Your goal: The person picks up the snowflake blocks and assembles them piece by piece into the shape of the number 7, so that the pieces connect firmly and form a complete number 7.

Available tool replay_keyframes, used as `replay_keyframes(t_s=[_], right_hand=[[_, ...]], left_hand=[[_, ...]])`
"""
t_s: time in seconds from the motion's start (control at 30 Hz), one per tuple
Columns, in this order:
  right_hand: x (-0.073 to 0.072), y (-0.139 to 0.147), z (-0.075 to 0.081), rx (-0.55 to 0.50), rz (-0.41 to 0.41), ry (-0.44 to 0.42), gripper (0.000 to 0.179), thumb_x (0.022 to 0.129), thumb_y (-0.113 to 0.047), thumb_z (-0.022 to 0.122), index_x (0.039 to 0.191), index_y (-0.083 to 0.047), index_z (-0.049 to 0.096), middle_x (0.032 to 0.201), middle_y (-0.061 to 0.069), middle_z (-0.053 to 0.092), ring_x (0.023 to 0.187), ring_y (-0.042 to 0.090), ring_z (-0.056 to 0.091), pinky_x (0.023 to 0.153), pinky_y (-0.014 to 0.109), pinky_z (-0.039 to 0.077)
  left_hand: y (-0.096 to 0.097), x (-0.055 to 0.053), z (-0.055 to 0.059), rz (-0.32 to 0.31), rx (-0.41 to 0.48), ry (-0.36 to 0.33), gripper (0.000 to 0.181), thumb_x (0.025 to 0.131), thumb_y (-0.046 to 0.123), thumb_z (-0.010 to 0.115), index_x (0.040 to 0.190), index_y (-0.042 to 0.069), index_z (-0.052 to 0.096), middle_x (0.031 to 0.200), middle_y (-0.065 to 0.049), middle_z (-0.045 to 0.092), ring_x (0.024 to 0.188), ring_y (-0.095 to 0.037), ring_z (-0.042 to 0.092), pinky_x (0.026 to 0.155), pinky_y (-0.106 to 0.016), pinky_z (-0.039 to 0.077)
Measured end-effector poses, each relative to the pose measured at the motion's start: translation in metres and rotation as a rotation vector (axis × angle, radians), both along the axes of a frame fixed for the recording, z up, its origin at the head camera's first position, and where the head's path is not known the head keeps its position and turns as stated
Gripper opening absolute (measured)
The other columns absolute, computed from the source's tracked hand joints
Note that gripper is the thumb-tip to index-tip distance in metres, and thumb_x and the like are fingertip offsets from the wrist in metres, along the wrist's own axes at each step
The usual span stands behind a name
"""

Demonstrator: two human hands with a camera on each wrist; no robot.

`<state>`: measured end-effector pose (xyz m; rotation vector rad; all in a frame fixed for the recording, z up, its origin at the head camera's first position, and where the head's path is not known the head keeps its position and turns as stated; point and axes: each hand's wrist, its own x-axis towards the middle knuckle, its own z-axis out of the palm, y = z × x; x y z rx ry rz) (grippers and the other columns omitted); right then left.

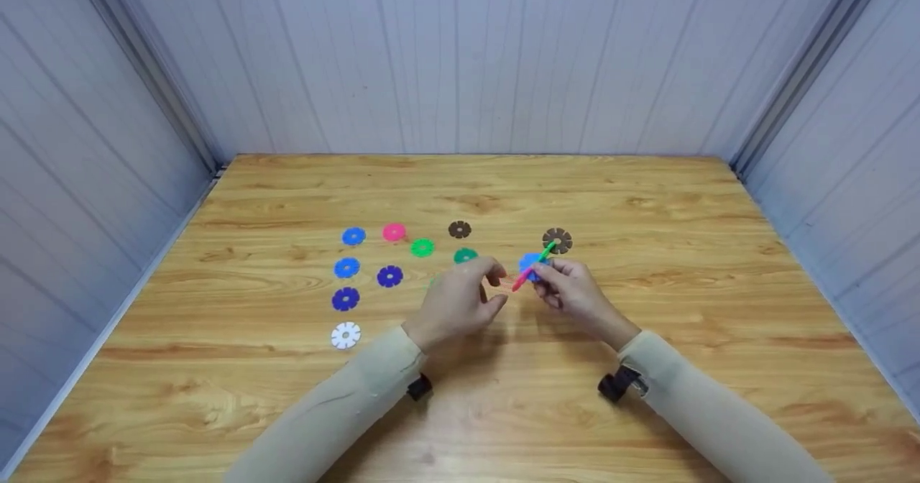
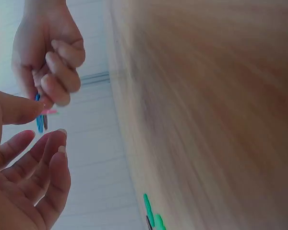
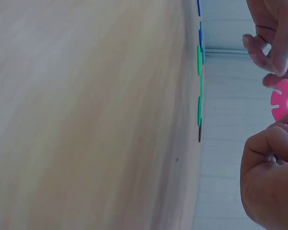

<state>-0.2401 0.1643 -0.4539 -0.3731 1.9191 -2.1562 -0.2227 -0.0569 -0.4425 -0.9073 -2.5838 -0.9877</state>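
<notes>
My right hand (image 1: 578, 297) pinches a joined cluster of notched plastic discs between thumb and fingers, raised above the table. In it are a blue disc (image 1: 527, 261), a pink disc (image 1: 520, 281) seen nearly edge-on, a green disc (image 1: 546, 252) and a brown disc (image 1: 566, 243). The pink one (image 3: 279, 101) shows its slots and centre hole in the right wrist view. Just left of the cluster is my left hand (image 1: 460, 300), its thumb and fingers spread apart and curved, holding nothing. In the left wrist view its thumb (image 2: 21, 110) overlaps the cluster's edge.
Loose discs lie flat on the wooden table (image 1: 690, 389) at the left: a white disc (image 1: 337, 336), several blue ones, a pink disc (image 1: 394, 228), a brown disc (image 1: 453, 230) and several green ones, one mostly hidden behind my left hand. Panelled walls (image 1: 460, 59) enclose the table.
</notes>
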Motion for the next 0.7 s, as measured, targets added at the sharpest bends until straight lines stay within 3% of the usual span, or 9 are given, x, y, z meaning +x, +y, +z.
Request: replay_keyframes(t_s=[0.17,0.43,0.63,0.7], right_hand=[[-0.001,0.010,-0.001,0.013,-0.004,-0.028,0.026,0.104,-0.008,0.049,0.084,0.002,0.063,0.064,0.003,0.055,0.047,0.007,0.040,0.042,0.017,0.033],[-0.004,0.020,-0.001,0.080,-0.021,-0.067,0.028,0.105,-0.012,0.048,0.084,-0.001,0.062,0.066,0.002,0.056,0.049,0.007,0.042,0.045,0.017,0.035],[-0.007,0.023,-0.002,0.077,0.006,-0.083,0.026,0.105,-0.013,0.047,0.086,-0.004,0.061,0.067,0.002,0.057,0.048,0.006,0.042,0.043,0.016,0.033],[-0.007,0.022,-0.003,0.065,0.032,-0.079,0.025,0.106,-0.014,0.045,0.088,-0.005,0.061,0.068,0.003,0.057,0.048,0.006,0.042,0.042,0.017,0.032]], left_hand=[[-0.014,-0.012,0.002,0.084,-0.043,-0.135,0.028,0.088,0.013,0.071,0.114,0.005,0.063,0.097,-0.003,0.066,0.065,-0.010,0.054,0.057,-0.026,0.048],[-0.025,-0.043,-0.004,0.242,-0.033,-0.405,0.032,0.089,0.009,0.065,0.121,0.002,0.061,0.088,-0.003,0.061,0.064,-0.014,0.053,0.056,-0.029,0.045],[-0.021,-0.067,-0.009,0.359,-0.145,-0.484,0.036,0.092,0.018,0.065,0.125,0.003,0.062,0.068,0.004,0.052,0.056,-0.010,0.045,0.052,-0.028,0.038],[-0.020,-0.072,-0.011,0.385,-0.188,-0.482,0.030,0.093,0.022,0.065,0.116,0.002,0.064,0.065,0.003,0.047,0.052,-0.011,0.040,0.050,-0.029,0.036]])
